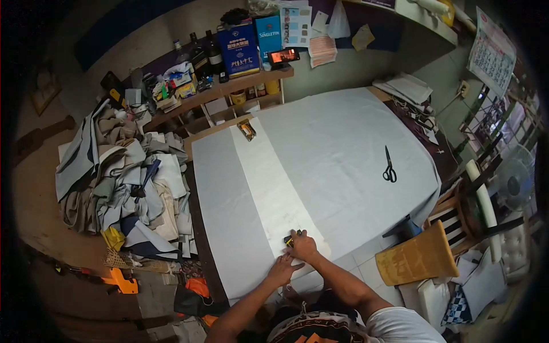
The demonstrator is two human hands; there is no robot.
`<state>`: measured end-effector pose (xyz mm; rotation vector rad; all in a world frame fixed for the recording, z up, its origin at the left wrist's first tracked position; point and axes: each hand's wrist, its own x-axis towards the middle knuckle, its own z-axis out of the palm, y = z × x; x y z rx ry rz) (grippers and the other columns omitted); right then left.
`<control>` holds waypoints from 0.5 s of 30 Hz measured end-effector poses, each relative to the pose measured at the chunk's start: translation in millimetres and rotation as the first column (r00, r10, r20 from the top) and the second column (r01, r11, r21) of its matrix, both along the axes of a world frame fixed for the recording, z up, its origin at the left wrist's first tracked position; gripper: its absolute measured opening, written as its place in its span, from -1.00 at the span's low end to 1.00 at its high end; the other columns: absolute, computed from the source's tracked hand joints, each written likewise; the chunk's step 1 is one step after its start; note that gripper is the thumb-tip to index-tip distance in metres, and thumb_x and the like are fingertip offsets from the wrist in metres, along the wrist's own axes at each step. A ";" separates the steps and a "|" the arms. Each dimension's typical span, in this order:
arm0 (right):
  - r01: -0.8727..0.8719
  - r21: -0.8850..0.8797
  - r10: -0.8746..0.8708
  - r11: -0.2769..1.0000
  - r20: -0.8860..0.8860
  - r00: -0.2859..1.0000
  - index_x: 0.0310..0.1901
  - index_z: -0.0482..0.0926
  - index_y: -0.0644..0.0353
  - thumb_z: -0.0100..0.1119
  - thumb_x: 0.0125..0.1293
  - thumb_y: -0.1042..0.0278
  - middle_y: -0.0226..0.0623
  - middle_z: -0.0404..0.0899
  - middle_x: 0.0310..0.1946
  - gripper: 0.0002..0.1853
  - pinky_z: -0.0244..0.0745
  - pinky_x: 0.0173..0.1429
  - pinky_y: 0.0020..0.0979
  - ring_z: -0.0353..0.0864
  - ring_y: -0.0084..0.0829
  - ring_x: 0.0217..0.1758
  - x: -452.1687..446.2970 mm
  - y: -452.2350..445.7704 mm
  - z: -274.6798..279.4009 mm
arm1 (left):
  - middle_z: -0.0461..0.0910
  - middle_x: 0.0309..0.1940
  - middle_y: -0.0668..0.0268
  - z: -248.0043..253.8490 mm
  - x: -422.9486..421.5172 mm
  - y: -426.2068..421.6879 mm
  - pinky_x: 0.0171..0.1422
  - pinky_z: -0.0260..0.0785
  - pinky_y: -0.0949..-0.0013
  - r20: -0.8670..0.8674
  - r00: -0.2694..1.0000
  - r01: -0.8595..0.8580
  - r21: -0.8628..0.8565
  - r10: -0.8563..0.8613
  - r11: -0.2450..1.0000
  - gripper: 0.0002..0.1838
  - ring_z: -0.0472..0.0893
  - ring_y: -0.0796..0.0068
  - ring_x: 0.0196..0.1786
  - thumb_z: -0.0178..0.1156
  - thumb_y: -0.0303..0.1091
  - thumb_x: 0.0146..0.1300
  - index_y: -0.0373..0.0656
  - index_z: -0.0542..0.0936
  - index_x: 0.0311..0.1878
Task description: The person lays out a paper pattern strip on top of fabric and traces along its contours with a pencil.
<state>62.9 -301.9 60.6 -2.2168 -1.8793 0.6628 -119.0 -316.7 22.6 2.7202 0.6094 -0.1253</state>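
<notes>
A large grey cloth covers the table, and a long white strip lies across it from the back edge to the front. My right hand is closed on a small black and yellow tool at the strip's near end. Just left of it, my left hand lies flat with its fingers spread, pressing near the front edge. A black and yellow item rests at the strip's far end. Black scissors lie on the cloth at the right.
A heap of fabric pieces stands left of the table. Behind is a wooden shelf with bottles, boxes and a lit phone. A yellow bin, a chair and a fan are at the right.
</notes>
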 end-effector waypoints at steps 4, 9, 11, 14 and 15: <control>0.206 0.214 -0.153 0.955 -0.238 0.959 0.21 0.61 0.29 0.37 0.33 -0.02 0.26 0.55 -0.02 -0.40 0.71 0.02 0.02 0.68 0.21 0.02 20.5 -25.2 -13.2 | 0.38 0.47 0.05 5.8 3.0 8.7 0.48 0.35 -0.03 -0.015 0.999 0.045 0.012 -0.045 0.999 -0.10 0.39 -0.09 0.49 0.40 -0.53 0.00 0.40 0.57 0.49; 0.445 0.396 -0.240 0.803 -0.469 0.850 -0.14 0.74 0.36 0.16 0.55 0.21 -0.06 0.66 -0.07 -0.67 0.58 -0.11 -0.22 0.67 -0.14 -0.24 57.2 -88.1 -25.7 | 0.46 0.27 0.15 17.7 6.5 20.7 0.27 0.42 0.11 -0.035 0.991 0.127 -0.017 -0.128 0.992 -0.14 0.50 0.05 0.24 0.38 -0.54 0.00 0.35 0.62 0.45; 0.481 0.181 -0.272 0.858 -0.634 0.724 -0.13 0.73 0.35 0.15 0.57 0.20 -0.18 0.68 -0.17 -0.66 0.55 -0.15 -0.29 0.64 -0.29 -0.27 61.2 -117.6 -8.0 | 0.47 0.22 0.18 18.3 5.6 24.0 0.25 0.42 0.12 -0.052 0.989 0.139 -0.048 -0.142 0.989 -0.14 0.51 0.08 0.23 0.38 -0.55 0.00 0.32 0.61 0.46; 0.500 -0.016 -0.297 0.866 -0.821 0.488 -0.13 0.74 0.34 0.20 0.61 0.19 -0.46 0.67 -0.43 -0.67 0.52 -0.20 -0.42 0.58 -0.58 -0.33 49.1 -146.2 -18.7 | 0.48 0.08 0.19 10.4 6.1 32.4 0.15 0.44 0.12 -0.037 0.976 0.211 -0.119 -0.217 0.970 -0.13 0.52 0.09 0.11 0.26 -0.59 0.07 0.22 0.54 0.53; 0.497 -0.071 -0.340 0.865 -0.811 0.476 -0.13 0.74 0.34 0.23 0.59 0.25 -0.43 0.69 -0.41 -0.72 0.54 -0.19 -0.43 0.60 -0.58 -0.32 43.3 -154.2 -23.9 | 0.49 0.05 0.19 7.5 7.0 35.1 0.16 0.46 0.11 -0.067 0.969 0.226 -0.163 -0.240 0.960 -0.12 0.54 0.08 0.09 0.27 -0.59 0.07 0.19 0.50 0.56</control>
